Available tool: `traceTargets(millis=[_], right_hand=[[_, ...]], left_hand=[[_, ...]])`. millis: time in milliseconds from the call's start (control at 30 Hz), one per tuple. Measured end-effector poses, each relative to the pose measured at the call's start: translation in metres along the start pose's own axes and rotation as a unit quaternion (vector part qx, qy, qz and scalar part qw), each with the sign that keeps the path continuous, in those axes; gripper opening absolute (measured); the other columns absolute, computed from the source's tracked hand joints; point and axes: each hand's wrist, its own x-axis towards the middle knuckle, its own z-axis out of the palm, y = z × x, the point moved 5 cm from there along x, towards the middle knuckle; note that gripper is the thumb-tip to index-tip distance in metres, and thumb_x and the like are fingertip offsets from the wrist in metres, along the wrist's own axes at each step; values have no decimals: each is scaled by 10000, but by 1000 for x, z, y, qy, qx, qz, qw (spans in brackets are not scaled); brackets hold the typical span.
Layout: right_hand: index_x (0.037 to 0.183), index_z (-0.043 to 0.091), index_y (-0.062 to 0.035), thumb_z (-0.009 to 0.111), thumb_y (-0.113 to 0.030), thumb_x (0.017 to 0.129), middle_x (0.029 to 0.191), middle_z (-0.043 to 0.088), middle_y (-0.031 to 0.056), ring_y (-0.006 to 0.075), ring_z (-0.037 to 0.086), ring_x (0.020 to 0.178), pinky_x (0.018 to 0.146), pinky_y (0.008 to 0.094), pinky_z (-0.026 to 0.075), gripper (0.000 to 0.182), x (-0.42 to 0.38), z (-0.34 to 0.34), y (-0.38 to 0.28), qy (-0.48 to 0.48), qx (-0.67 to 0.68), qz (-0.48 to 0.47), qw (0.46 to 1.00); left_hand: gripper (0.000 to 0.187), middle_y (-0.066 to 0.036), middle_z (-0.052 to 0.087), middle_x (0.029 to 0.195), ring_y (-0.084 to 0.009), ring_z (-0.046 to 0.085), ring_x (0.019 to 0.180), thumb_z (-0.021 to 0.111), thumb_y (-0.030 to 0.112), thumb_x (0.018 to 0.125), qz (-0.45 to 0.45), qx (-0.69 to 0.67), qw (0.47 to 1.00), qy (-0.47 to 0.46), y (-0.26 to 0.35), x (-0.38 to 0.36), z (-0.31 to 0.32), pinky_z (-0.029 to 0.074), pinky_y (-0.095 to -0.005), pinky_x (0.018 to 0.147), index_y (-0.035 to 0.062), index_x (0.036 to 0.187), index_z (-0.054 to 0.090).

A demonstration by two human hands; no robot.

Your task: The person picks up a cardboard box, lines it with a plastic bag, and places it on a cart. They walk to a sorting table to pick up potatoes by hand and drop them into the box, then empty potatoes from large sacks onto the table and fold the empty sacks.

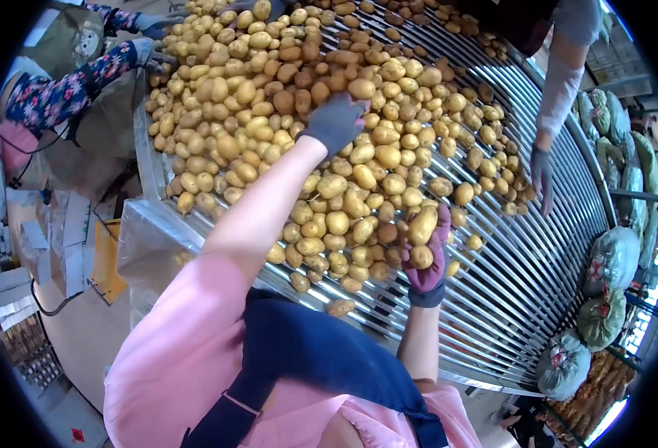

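My left hand [335,125], in a dark grey glove, reaches into the middle of the potato heap. Its fingers are curled against a potato [361,89]. Nearer my body, my right hand [437,261] wears a maroon glove with a dark cuff. It is turned palm up, with its fingers closed around a large yellow potato [423,224] and a smaller potato [421,257]. Loose potatoes [331,187] lie all about both hands, some yellow and clean, others brown with soil. They rest on a sloping table of metal bars [508,299].
At the left, a co-worker's gloved hand [150,54] touches the heap's edge. Another co-worker's gloved hand [542,179] hangs over the bars at right. Filled sacks [613,261] stand beyond the right rim. A plastic-covered side [150,246] borders the table at left.
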Motion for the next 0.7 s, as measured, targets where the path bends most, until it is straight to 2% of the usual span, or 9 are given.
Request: traceTargets(millis=[33, 100, 167, 333, 367, 400, 433, 500, 700], right_hand=[[1410, 224, -115, 450, -158, 931, 1242, 428, 65, 145, 494, 1042, 674, 255, 507, 531, -6, 17, -1, 19, 398, 156, 904], [1439, 163, -129, 442, -201, 936, 1292, 418, 81, 163, 500, 1057, 663, 278, 507, 579, -7, 12, -2, 48, 161, 85, 982], [1438, 169, -140, 437, -293, 935, 1330, 412, 102, 223, 506, 1087, 670, 309, 503, 590, -12, 20, 13, -41, 567, 170, 805], [1391, 279, -185, 409, -468, 920, 1421, 285, 147, 397, 236, 1316, 948, 562, 400, 565, -10, 35, 23, 4, 734, 190, 652], [1391, 279, -185, 409, -468, 920, 1421, 285, 147, 397, 236, 1316, 948, 562, 400, 565, -10, 36, 23, 7, 736, 187, 651], [1386, 289, -181, 413, -485, 913, 1419, 288, 148, 399, 242, 1312, 965, 570, 376, 575, -8, 38, 24, 27, 706, 200, 679], [1381, 299, -177, 416, -501, 907, 1417, 291, 149, 402, 248, 1308, 981, 577, 352, 586, -7, 39, 24, 47, 674, 217, 705], [1373, 309, -174, 422, -527, 894, 1414, 297, 150, 399, 244, 1311, 1026, 584, 281, 605, -2, 48, 18, 45, 656, 228, 718], [1375, 301, -141, 410, -489, 910, 1427, 262, 169, 393, 240, 1312, 1080, 550, 206, 590, 11, 68, 4, 42, 617, 207, 758]], left_hand=[[450, -138, 543, 1179, -299, 489, 1121, 524, 348, 841, -13, 71, 997, -25, 7, 8, -4, 414, -389, 925, 88, 1208, 505], [427, -121, 569, 1125, -281, 516, 1071, 558, 358, 810, -34, 167, 982, -81, 8, 25, -2, 432, -383, 887, 94, 1144, 533], [448, -121, 588, 1090, -272, 546, 1027, 591, 347, 792, -58, 160, 973, -158, 6, 39, -4, 441, -382, 869, 89, 1152, 532], [511, -123, 604, 1051, -235, 587, 952, 632, 364, 776, 21, -6, 999, -45, -14, 19, -3, 475, -360, 799, 83, 1189, 523], [533, -126, 603, 1056, -206, 599, 941, 645, 374, 767, 54, -95, 994, 13, -11, 9, -6, 492, -340, 765, 78, 1193, 525], [526, -110, 592, 1025, -175, 593, 922, 570, 403, 843, -134, -259, 942, -166, 14, -13, -29, 507, -300, 725, 68, 1240, 483], [526, -110, 592, 1025, -175, 593, 922, 570, 403, 843, -135, -258, 942, -168, 22, -26, -24, 507, -300, 725, 68, 1240, 483], [468, -79, 622, 887, -204, 627, 850, 445, 381, 928, -104, -739, 664, -49, 29, -46, -28, 509, -328, 769, 78, 1284, 436], [444, -143, 612, 1051, -269, 618, 950, 325, 384, 965, -77, -928, 363, -35, 37, -123, -32, 435, -449, 944, 137, 1328, 395]])
